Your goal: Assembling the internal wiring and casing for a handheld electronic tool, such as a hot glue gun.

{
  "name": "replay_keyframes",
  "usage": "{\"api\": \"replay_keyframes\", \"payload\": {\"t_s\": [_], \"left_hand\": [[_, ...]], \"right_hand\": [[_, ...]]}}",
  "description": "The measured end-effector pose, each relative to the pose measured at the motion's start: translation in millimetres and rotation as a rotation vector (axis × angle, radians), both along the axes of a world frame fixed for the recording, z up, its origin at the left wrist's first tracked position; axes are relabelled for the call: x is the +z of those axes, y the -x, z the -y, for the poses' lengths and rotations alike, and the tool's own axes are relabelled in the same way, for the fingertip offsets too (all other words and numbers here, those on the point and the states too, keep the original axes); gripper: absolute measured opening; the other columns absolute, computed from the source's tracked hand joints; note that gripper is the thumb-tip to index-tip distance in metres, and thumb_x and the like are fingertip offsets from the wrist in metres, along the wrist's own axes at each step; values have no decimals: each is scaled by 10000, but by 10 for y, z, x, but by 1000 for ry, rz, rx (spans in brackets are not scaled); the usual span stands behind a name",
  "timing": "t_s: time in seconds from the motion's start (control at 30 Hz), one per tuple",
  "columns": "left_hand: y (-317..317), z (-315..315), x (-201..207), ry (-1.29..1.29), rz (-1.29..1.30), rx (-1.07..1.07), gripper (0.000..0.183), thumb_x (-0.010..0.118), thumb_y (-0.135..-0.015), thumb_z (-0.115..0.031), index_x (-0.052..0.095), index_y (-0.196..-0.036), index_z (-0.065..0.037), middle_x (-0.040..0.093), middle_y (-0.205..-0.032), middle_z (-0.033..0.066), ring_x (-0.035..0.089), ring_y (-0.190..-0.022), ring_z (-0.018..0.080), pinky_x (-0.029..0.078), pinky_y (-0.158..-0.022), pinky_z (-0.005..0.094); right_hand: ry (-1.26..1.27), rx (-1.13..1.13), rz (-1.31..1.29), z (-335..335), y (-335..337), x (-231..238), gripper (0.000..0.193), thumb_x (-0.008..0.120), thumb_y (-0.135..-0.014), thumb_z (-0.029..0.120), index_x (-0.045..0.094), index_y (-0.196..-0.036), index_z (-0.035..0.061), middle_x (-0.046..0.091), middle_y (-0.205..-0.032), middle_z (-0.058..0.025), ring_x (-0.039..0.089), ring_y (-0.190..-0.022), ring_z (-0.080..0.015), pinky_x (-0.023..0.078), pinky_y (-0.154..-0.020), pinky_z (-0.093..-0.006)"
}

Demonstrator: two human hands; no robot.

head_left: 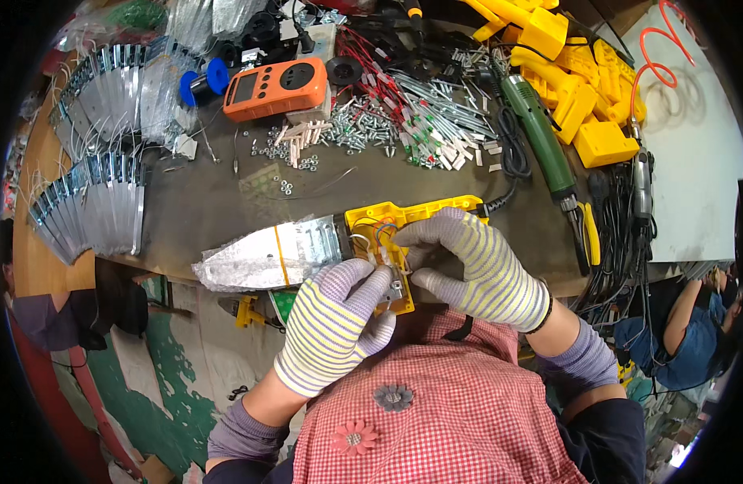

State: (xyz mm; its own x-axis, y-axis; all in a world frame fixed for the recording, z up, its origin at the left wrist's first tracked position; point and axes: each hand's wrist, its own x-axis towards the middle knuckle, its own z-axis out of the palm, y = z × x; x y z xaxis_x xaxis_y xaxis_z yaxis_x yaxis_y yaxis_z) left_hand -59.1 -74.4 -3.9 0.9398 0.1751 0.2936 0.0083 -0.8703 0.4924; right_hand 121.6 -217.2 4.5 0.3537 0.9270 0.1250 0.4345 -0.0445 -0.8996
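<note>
An open yellow plastic housing (436, 211) lies at the table's near edge, with thin coloured wires (381, 229) inside. A silvery blade-shaped part wrapped in clear film (254, 256), banded with orange, extends from its left end. My left hand (331, 323), in a striped glove, has its fingers closed over the housing's lower part, near a small metal piece (397, 289); what they pinch is hidden. From the right, my right hand (484, 270), gloved alike, curls its fingers in beside the wires; anything between those fingertips is too small to make out. A black cord (500, 202) leaves the housing's right end.
Behind the housing lie loose screws (359, 121), red leads (371, 68) and an orange multimeter (276, 87). A green electric screwdriver (539, 137) and yellow housings (577, 89) are at right. Metal strips with wires (97, 194) fan out at left. Another person (670, 331) sits at far right.
</note>
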Motion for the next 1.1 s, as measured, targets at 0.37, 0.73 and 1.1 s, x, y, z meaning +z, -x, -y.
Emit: {"api": "replay_keyframes", "payload": {"t_s": [0.37, 0.73, 1.1], "left_hand": [[-128, -115, 82, -2, -72, -208, 432, 724, -703, -142, 666, -1112, -18, 629, -1034, 179, 650, -846, 364, 560, -733, 430], [131, -62, -140, 83, 85, -40, 338, 875, -634, -200, 677, -885, -91, 617, -850, 80, 635, -759, 295, 519, -658, 406], [28, 9, -159, 37, 269, -7, 229, 830, -651, -46, 670, -810, -85, 640, -826, 72, 650, -728, 270, 541, -664, 382]], "right_hand": [[-219, 134, 154, -47, 36, 61, 492, 733, -723, 69, 604, -1198, 57, 674, -1024, -115, 634, -944, -348, 511, -834, -445], [-140, 30, 367, -81, 189, -67, 403, 773, -643, 66, 676, -1034, 89, 655, -1027, -111, 654, -926, -316, 541, -808, -423], [-111, 45, 242, -78, 130, -88, 421, 805, -657, 80, 677, -1058, 79, 626, -1032, -137, 652, -891, -334, 553, -775, -407]]}}
